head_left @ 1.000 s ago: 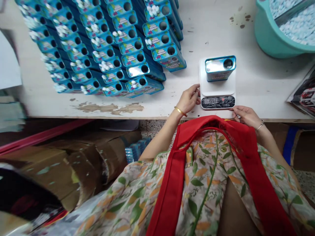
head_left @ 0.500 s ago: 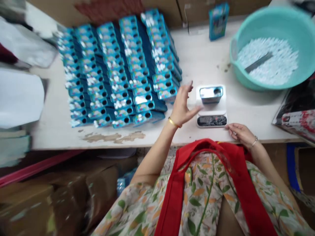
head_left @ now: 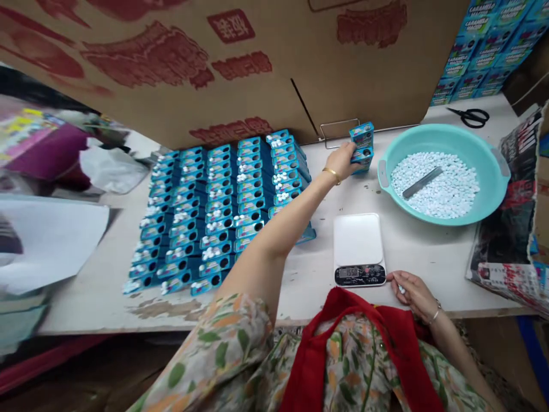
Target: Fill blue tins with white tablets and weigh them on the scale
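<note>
Head view: your left hand [head_left: 343, 163] is clamped on a blue box [head_left: 365, 154], twelve o'clock from the scale [head_left: 358, 240]; at four, your right hand [head_left: 413, 294] pinches white pieces [head_left: 401, 289], fingertips together!

Leaf-print sleeves [head_left: 214, 357]; red apron straps [head_left: 311, 357]; gold bangle [head_left: 333, 174]; silver bracelet [head_left: 436, 313].
</note>
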Motion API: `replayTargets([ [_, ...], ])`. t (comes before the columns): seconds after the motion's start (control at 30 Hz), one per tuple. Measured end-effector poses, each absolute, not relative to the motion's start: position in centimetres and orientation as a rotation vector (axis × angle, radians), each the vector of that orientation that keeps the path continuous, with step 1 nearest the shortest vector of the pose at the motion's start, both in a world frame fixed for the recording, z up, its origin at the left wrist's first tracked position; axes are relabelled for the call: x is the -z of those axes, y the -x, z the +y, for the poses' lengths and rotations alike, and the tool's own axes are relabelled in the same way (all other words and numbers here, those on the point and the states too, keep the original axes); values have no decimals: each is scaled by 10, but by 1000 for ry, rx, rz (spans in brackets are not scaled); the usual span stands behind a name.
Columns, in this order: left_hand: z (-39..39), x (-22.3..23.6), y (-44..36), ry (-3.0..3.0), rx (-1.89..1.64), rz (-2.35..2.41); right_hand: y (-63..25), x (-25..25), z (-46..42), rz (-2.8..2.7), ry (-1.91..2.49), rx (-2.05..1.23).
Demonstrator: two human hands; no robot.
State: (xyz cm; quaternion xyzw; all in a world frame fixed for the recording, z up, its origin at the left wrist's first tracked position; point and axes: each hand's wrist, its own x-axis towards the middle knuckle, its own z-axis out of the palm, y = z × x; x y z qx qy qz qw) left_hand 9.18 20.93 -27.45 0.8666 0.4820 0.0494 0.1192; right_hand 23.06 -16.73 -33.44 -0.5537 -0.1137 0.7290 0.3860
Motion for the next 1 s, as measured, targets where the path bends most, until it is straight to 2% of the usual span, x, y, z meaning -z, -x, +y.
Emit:
replayTargets([
  [0.2,254,294,-130,-2611,-255,1493,-234,342,-168,-275,1388,-1926],
  [0.33,243,276,-99,-2623,-336,1371,-239,340,-167,-294,1407,-1958],
  [0.53,142,243,38,-2558,-455,1177,-248,333,-163,-362,1464,-1954],
  [0.67,55,265,107,-2535,-390,1316,-251,333,-162,-428,1468,-1921],
  [0.83,11,293,113,-2454,-451,1577,-248,333,-160,-455,1456,-1856],
  [1.0,3,254,67,-2483,-417,1356,-241,323,-163,-273,1407,-1724],
])
